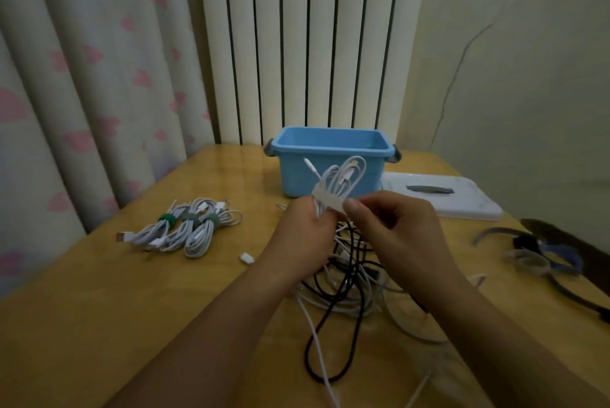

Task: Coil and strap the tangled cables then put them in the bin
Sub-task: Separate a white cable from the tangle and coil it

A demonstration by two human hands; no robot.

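Left hand (308,226) grips the white coil (343,181) at its waist, above the tangle (343,275) and just in front of the bin (333,160); right hand (392,222) pinches the strap (328,201) end btwn thumb and forefinger, other fingers curled. Step in hand, by judgement: closing strap round coil, so keep loops bunched w/ left, pull strap snug and press end flat before letting go, else loops may spring. Three strapped coils (185,229) lie on table (99,292) at left, not yet binned.
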